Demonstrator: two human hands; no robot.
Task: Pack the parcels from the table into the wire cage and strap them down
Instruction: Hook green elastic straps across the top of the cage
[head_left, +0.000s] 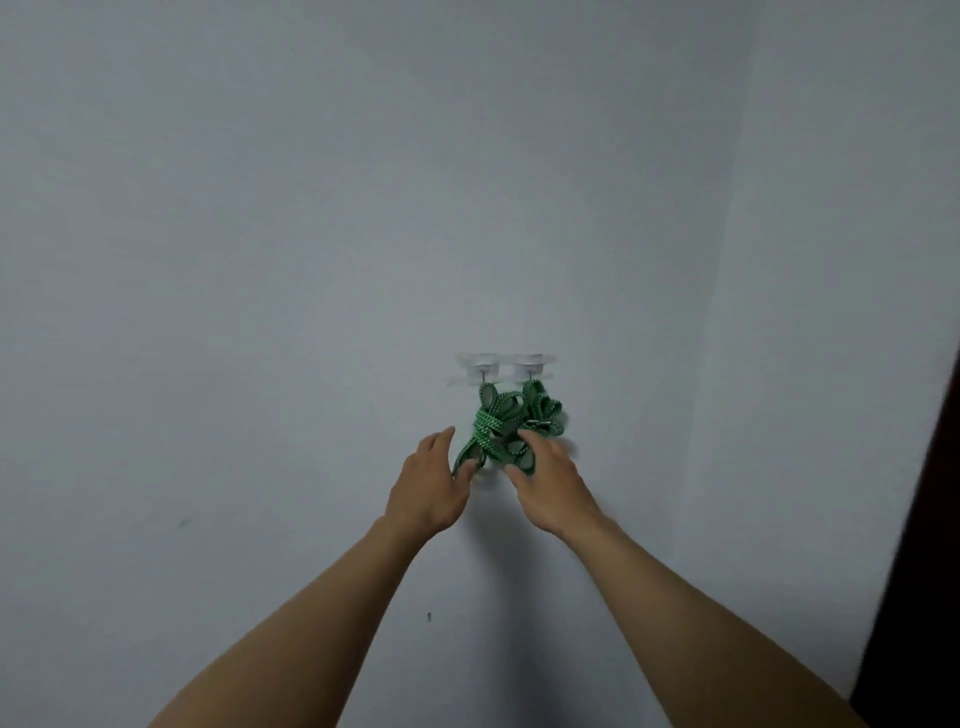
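Note:
A bundle of green straps (511, 418) hangs in loops from two clear stick-on hooks (501, 366) on a pale wall. My left hand (428, 488) reaches up at the bundle's lower left, fingers spread, thumb and fingertips touching a hanging loop. To the right, my right hand (550, 483) lies over the lower loops with its fingers bent into them. Whether either hand has a firm hold cannot be told. No parcels, table or wire cage are in view.
The pale wall (260, 260) fills nearly the whole view. A dark vertical edge (930, 519), perhaps a door frame, runs down the far right.

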